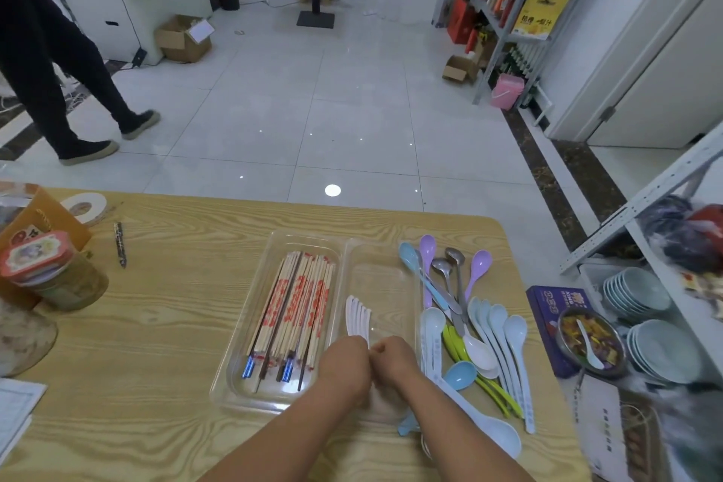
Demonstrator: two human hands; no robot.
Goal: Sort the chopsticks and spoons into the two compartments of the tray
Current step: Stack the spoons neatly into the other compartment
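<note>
Head view — left hand (345,361) grips white spoons (358,319) — loose spoons (493,329) flank tray (303,238).

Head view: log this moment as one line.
chopsticks: left compartment | white spoons: at right compartment, in left hand, right hand | spare spoons: table beside tray

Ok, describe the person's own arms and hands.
The left forearm and right forearm are bare to the frame's edge, no sleeves in view. The left hand and right hand wear no gloves; no ring, watch or bracelet shows.
</note>
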